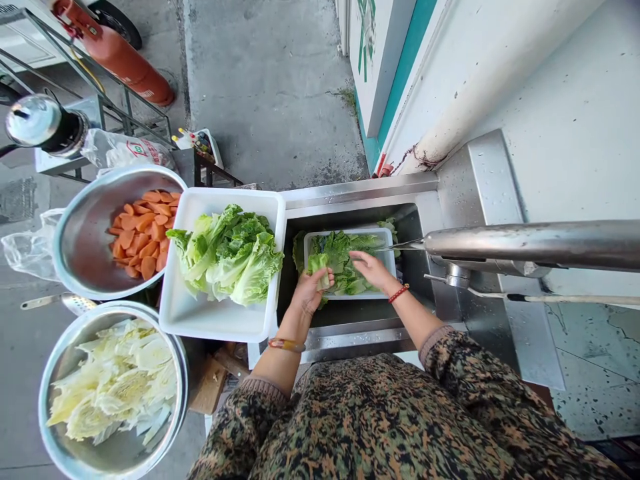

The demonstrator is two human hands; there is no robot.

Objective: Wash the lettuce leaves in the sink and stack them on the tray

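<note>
Left hand (311,291) closed on a pale green lettuce leaf (317,263), thumb and fingers pinching it above the near left part of a white plastic tub (350,297). That tub sits inside a stainless-steel sink (420,293) and is filled with more lettuce leaves (343,267), dark green and pale; a few loose leaves (388,231) lie outside its rim in the basin. The right hand (373,270) is open, fingers stretched leftward over the leaves in the tub; whether its fingertips touch them, I cannot tell. A thin stream of water (407,246) runs from the metal tap (525,243) at the right toward the tub. An amber-coloured bangle (287,345) circles the left wrist, a red bracelet (399,293) the right. Just left of the sink, a second white tub (173,317) holds a heap of lettuce (227,257). Beside it stand a metal bowl (75,247) of sliced carrots (145,233) and, nearer the person, another metal bowl (49,380) of cut cabbage (120,380). A slotted spoon (77,304) shows between the two bowls.
</note>
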